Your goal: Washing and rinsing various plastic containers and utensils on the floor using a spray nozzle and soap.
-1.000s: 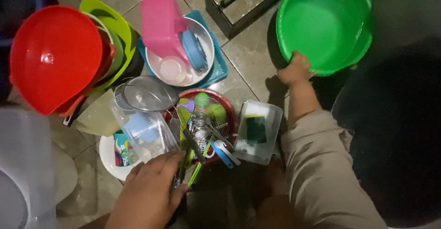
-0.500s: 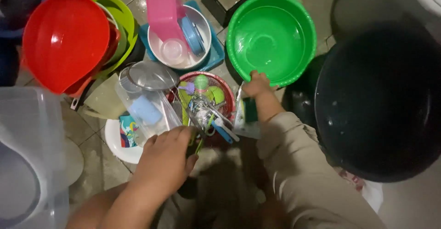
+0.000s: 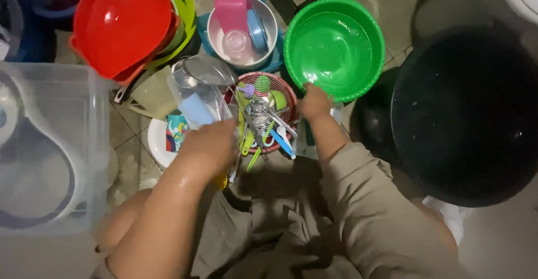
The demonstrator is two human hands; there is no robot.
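Down on the tiled floor (image 3: 131, 161), and it is crowded. The right hand (image 3: 315, 102) is at the near rim of the green basin (image 3: 334, 46), fingers curled over the edge and gripping it; the basin sits on the floor just right of centre, wet and shining inside. The left hand (image 3: 212, 145) is lower and to the left, blurred, its fingers bent around the handles of the utensils (image 3: 263, 123) that poke out of the red wire basket (image 3: 263, 91). Whether those fingers are fully clamped on a handle I cannot tell, the blur hides it. The basket sits between the two hands, touching the green basin's near-left side, packed with a metal whisk, a blue-handled tool and green and purple pieces.

Just left of the basket stands a clear plastic jug (image 3: 197, 91) with a blue sponge-like block inside, and below that a white plate (image 3: 162, 142) with a colourful print. Behind, a white bowl (image 3: 241, 32) rests in a blue tray, holding a pink container (image 3: 231, 1) and a small blue lid. Top left, a big red bowl (image 3: 120, 24) is stacked over lime-green ones. Far left, a large clear storage tub (image 3: 53, 144). On the right, a big dark basin (image 3: 465, 116) sits beside the beige sleeve (image 3: 375, 212) of the right arm.
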